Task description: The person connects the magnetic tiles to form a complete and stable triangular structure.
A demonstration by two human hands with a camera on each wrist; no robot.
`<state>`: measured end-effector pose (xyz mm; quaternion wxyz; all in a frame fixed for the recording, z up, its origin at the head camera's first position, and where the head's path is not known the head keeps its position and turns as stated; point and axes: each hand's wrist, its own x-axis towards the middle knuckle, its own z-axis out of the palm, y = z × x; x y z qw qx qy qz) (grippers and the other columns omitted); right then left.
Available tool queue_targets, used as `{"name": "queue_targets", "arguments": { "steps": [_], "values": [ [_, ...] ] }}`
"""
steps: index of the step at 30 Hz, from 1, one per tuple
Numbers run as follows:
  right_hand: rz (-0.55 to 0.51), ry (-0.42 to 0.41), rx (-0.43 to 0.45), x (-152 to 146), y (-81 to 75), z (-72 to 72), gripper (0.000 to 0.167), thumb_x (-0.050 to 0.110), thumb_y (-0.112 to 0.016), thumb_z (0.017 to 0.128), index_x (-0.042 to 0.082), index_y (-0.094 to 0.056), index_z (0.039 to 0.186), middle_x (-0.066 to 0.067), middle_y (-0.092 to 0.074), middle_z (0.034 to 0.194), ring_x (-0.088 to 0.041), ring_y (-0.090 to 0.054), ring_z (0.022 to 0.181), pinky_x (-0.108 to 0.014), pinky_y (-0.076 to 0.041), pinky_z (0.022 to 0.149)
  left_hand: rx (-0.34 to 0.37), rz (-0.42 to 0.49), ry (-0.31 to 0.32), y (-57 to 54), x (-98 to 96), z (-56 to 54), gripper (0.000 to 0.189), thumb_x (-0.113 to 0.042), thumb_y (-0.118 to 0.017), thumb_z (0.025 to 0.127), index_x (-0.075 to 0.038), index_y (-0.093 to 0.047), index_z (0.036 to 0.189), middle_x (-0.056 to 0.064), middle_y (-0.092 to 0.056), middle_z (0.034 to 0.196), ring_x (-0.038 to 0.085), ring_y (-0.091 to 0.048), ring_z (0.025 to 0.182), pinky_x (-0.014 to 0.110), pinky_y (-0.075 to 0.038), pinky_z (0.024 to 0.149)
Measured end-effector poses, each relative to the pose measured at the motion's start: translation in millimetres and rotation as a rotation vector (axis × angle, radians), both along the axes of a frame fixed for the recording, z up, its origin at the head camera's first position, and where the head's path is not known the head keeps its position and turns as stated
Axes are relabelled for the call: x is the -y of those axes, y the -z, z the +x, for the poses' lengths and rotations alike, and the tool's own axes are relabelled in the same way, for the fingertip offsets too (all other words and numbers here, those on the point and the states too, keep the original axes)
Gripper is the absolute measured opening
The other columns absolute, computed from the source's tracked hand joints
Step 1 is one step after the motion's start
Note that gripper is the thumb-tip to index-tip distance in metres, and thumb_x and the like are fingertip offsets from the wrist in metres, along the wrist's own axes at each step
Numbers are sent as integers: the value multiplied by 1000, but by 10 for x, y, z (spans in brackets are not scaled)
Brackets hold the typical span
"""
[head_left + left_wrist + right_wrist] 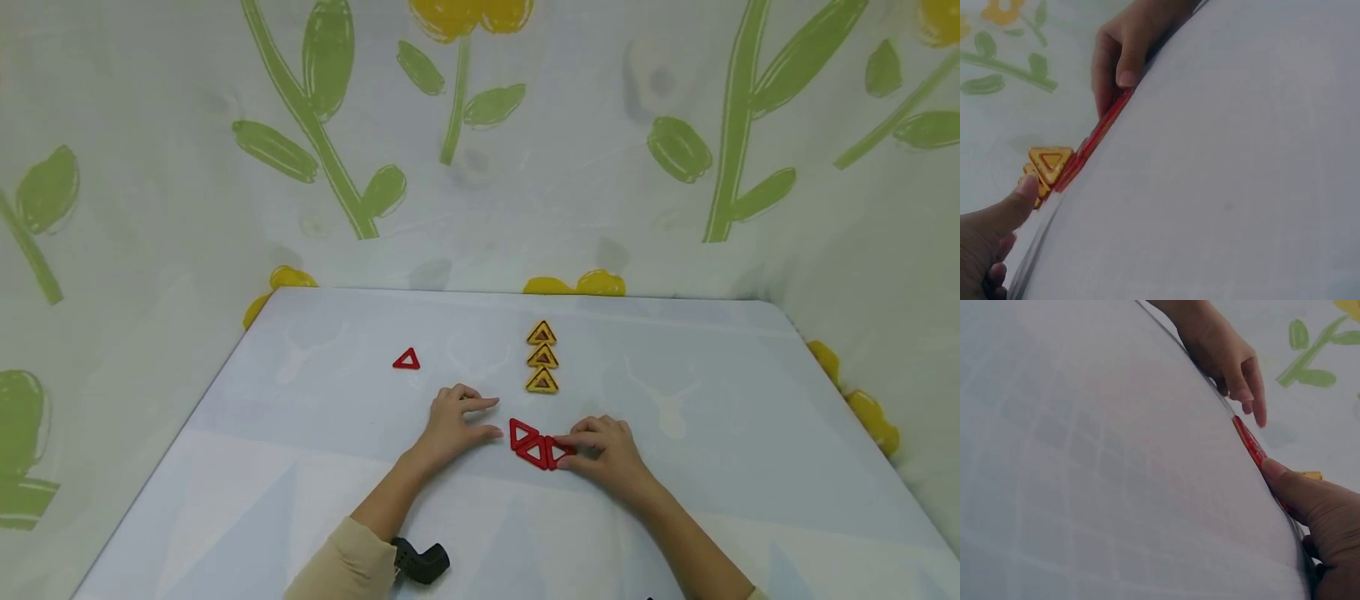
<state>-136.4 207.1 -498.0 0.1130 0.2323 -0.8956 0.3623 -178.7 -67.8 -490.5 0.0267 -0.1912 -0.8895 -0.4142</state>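
Note:
Three red triangle tiles with hollow middles lie edge to edge in the head view. My right hand [611, 454] pinches the rightmost tile [550, 455] between thumb and fingers. Beside it sit the middle tile [543, 455] and the left tile [513, 435]. To the left of these, my left hand [450, 427] has thumb and fingers spread apart around nothing, fingertips just short of the left tile. In the right wrist view, the right thumb [1282, 478] presses on the red edge. The left wrist view shows the red tiles [1094, 140] nearly edge-on.
Three yellow triangle tiles [542, 387] stand in a column behind the red ones. A lone red triangle tile [407, 366] lies at the back left of the white table [262, 400]. By the left forearm is a black curved object [423, 565]. A flower-patterned cloth [562, 208] hangs behind.

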Motion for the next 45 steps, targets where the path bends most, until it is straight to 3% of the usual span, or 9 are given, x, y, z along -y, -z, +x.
{"name": "queue_targets", "arguments": {
  "steps": [5, 12, 18, 25, 29, 34, 45],
  "values": [
    [2, 7, 14, 12, 4, 4, 29, 25, -83, 69, 23, -76, 97, 18, -58, 86, -2, -46, 83, -35, -29, 77, 60, 130, -102, -25, 129, -1, 48, -29, -84, 70, -19, -71, 114, -3, -56, 102, 17, -47, 98, 36, -35, 83],
    [6, 5, 8, 22, -1, 8, 29, 26, -83, 69, 24, -76, 97, 17, -59, 87, -2, -46, 84, -35, -28, 77, -11, 127, -213, -72, 325, -54, 54, -29, -84, 69, -16, -68, 118, 2, -59, 104, 21, -49, 97, 41, -28, 85],
    [7, 10, -21, 15, -5, 17, 30, 25, -83, 68, 22, -77, 96, 16, -59, 86, -2, -46, 82, -34, -29, 76, -50, 83, -334, -78, 573, -234, 58, -28, -82, 71, -13, -64, 124, 10, -54, 114, 29, -44, 106, 47, -22, 92],
    [5, 12, -29, 17, 12, 9, 30, 25, -84, 67, 22, -77, 96, 17, -59, 86, -1, -45, 82, -34, -28, 75, 41, 16, -456, -138, 902, -525, 61, -31, -80, 75, -15, -59, 130, 15, -46, 126, 34, -35, 116, 51, -20, 94],
    [-6, 6, -48, 26, 20, 7, 31, 25, -84, 67, 22, -77, 97, 16, -59, 86, -1, -45, 81, -32, -27, 74, 114, -52, -455, -163, 1025, -646, 64, -36, -78, 76, -16, -57, 132, 15, -44, 130, 35, -33, 120, 52, -19, 96],
    [-2, 14, -39, 32, 14, 18, 30, 25, -84, 68, 22, -77, 97, 17, -58, 86, -1, -44, 81, -33, -27, 74, 169, -105, -418, -175, 1080, -693, 64, -38, -77, 77, -12, -57, 132, 19, -45, 131, 39, -32, 122, 55, -17, 96],
    [3, 11, -59, 23, 25, 21, 31, 25, -84, 67, 23, -77, 97, 17, -59, 86, -1, -45, 82, -33, -27, 74, 106, -177, -397, -102, 1053, -684, 48, -37, -72, 81, -15, -65, 123, 18, -52, 122, 38, -41, 114, 53, -21, 93]
  ]
}}
